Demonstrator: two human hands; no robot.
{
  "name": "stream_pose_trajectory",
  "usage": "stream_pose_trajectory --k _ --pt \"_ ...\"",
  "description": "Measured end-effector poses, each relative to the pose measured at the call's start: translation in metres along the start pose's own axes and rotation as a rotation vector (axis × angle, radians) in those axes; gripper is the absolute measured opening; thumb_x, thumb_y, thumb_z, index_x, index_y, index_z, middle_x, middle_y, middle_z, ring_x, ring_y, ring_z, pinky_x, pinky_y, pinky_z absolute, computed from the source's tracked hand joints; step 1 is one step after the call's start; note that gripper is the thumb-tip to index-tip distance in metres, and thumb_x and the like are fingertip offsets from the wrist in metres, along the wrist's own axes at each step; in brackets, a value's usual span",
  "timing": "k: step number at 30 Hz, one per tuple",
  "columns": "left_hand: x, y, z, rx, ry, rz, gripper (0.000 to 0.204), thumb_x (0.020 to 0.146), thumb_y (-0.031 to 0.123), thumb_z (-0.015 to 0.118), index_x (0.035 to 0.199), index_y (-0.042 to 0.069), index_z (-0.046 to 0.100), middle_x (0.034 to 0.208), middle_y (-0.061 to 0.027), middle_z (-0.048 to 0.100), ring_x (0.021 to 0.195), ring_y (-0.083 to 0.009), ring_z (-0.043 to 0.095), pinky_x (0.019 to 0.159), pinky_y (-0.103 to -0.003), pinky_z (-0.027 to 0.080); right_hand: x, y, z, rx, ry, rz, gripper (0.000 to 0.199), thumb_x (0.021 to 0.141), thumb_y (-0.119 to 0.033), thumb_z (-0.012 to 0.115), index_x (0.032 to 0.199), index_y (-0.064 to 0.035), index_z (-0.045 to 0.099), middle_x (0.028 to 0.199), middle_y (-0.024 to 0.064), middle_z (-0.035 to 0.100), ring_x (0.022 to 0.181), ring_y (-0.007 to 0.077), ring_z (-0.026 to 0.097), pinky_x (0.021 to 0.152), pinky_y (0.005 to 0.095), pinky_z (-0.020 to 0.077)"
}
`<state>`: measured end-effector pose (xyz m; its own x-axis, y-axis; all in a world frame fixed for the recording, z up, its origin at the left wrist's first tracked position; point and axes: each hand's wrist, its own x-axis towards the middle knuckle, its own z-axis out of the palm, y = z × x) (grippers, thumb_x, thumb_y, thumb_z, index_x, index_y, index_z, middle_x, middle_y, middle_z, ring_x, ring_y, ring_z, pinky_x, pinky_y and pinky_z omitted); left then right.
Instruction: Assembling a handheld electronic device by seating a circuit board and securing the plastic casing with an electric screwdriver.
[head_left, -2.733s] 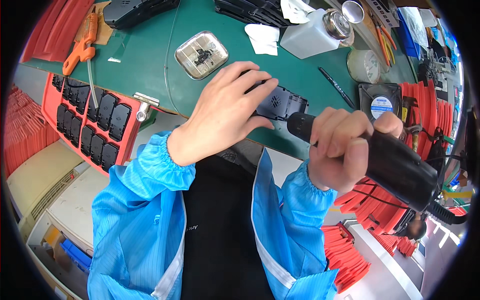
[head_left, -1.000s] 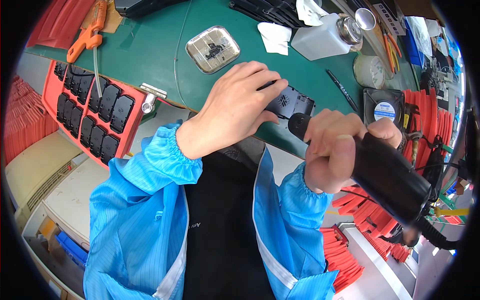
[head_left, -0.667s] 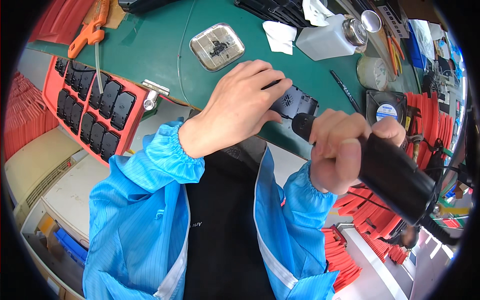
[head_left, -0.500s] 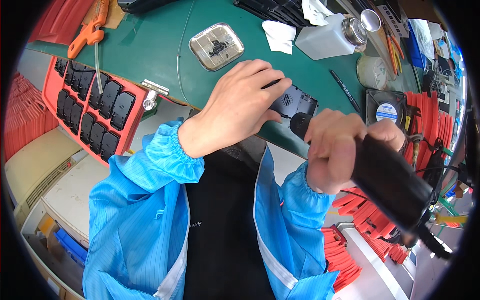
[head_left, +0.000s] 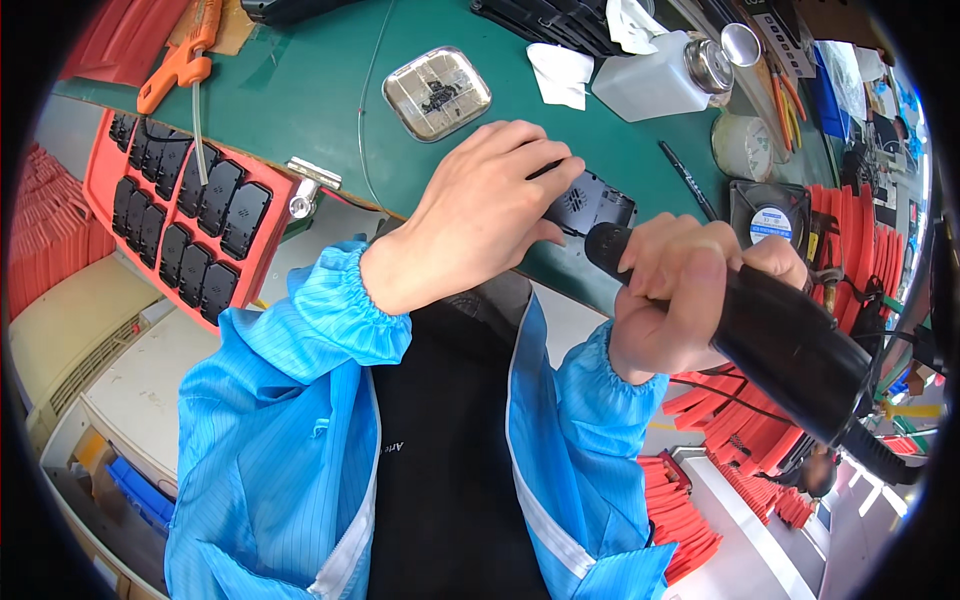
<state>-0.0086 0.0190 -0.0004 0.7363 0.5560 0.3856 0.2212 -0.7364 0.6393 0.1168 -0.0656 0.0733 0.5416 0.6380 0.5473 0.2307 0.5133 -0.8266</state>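
Black corded tool point(head_left: 795, 350), four o'clock, gripped in right hand point(head_left: 685, 285); left hand point(head_left: 475, 215) clasps dark housing point(head_left: 578, 202), one o'clock; I'd brace housing firmly, tool square.

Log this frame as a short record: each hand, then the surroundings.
Left hand: holds dark rectangular plastic casing with round grille
Right hand: grips black cylindrical tool, nose beside casing, contact unclear
Surface: green workbench
Beyond: square silvery metal tray, small black pieces inside
Left side: orange glue gun; red plastic tray, black plastic parts inside
Right side: white plastic bottle; black pen
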Motion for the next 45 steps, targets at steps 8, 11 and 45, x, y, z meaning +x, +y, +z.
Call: stream_pose_trajectory --k 8,11,45 --pt "0.000 0.001 -0.001 -0.013 -0.005 0.004 0.068 0.067 0.013 0.092 0.131 0.004 0.070 0.131 -0.0112 0.069 0.124 -0.0352 0.061 0.104 -0.046 0.053 -0.001 0.000 0.000 0.019 -0.016 -0.044 0.030 0.097 0.001 0.060 0.114 -0.0089 0.037 0.063 0.0072 0.049 0.044 0.0131 0.042 0.045 0.0320 0.0419" --pt "0.000 0.001 0.000 -0.011 -0.017 -0.003 0.069 0.067 0.013 0.092 0.132 0.005 0.070 0.132 -0.0112 0.068 0.125 -0.0351 0.061 0.104 -0.046 0.053 -0.002 -0.003 -0.001 0.060 -0.002 -0.009 0.031 0.096 0.002 0.060 0.113 -0.0091 0.037 0.063 0.0075 0.051 0.044 0.0128 0.042 0.045 0.0324 0.0423" --pt "-0.020 0.018 -0.007 0.100 0.076 -0.051 0.050 0.074 0.018 0.089 0.122 0.011 0.078 0.141 -0.0196 0.064 0.129 -0.0400 0.062 0.104 -0.049 0.053 0.046 0.028 0.015 0.288 0.015 0.173 0.046 0.092 0.005 0.067 0.127 -0.0031 0.040 0.062 0.0076 0.056 0.045 0.0161 0.052 0.047 0.0338 0.0487"
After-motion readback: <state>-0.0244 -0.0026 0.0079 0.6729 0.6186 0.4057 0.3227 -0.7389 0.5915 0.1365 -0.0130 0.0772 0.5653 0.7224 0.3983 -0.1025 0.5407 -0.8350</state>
